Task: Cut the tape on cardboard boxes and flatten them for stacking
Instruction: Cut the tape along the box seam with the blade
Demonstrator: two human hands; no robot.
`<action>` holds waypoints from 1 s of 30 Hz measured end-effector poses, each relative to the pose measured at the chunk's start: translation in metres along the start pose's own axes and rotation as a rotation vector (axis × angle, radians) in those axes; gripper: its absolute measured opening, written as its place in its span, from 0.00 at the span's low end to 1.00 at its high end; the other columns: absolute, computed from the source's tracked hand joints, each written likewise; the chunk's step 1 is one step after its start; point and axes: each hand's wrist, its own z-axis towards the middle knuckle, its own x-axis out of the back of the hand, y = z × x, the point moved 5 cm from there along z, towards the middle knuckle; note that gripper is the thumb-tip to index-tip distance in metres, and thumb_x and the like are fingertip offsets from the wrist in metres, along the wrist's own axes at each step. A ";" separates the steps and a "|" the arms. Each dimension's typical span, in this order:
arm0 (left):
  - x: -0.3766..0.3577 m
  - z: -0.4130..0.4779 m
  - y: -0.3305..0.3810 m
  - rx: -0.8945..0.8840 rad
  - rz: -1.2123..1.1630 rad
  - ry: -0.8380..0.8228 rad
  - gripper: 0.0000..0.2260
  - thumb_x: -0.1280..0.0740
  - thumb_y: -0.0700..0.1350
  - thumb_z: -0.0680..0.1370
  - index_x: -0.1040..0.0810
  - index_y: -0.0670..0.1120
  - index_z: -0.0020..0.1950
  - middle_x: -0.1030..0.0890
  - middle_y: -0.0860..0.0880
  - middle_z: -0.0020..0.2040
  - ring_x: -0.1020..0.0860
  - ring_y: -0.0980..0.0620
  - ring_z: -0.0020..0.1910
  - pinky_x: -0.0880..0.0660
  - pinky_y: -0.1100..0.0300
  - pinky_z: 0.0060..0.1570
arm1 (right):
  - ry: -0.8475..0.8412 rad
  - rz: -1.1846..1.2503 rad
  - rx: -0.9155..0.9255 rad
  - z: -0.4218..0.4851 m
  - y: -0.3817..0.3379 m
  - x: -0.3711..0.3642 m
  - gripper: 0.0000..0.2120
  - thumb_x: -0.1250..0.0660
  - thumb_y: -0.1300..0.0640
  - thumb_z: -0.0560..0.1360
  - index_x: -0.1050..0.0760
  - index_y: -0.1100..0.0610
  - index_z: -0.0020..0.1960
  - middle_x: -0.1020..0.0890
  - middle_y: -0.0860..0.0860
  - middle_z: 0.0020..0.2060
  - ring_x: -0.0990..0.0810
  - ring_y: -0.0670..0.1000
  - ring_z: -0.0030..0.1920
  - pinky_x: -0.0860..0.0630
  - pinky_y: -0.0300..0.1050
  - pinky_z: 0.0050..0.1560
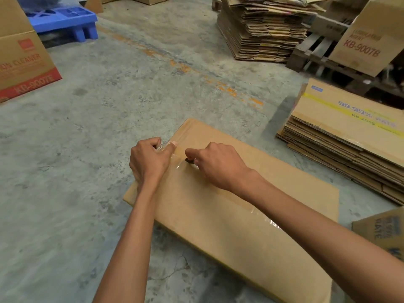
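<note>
A plain brown cardboard box [251, 217] lies flat on the concrete floor in front of me. A strip of clear tape [265, 219] runs along its length. My left hand [149, 160] pinches a crumpled, peeled end of that tape at the box's far left part. My right hand [216, 165] is closed around a small dark cutter [189, 160], whose tip touches the tape just right of my left thumb. Most of the cutter is hidden in my fist.
A stack of flattened boxes [345, 141] lies to the right and a taller stack [266, 29] stands at the back. A printed box [24, 60] sits at the far left, a blue plastic pallet [65, 20] behind it. A wooden pallet [314, 53] carries another box at the back right.
</note>
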 end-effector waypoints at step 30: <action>-0.003 0.018 -0.012 0.018 0.095 -0.011 0.25 0.28 0.60 0.71 0.30 0.41 0.29 0.34 0.47 0.27 0.33 0.47 0.27 0.39 0.57 0.26 | -0.037 -0.026 -0.164 -0.178 0.098 -0.025 0.08 0.47 0.46 0.83 0.33 0.43 0.59 0.17 0.44 0.41 0.23 0.55 0.31 0.27 0.46 0.29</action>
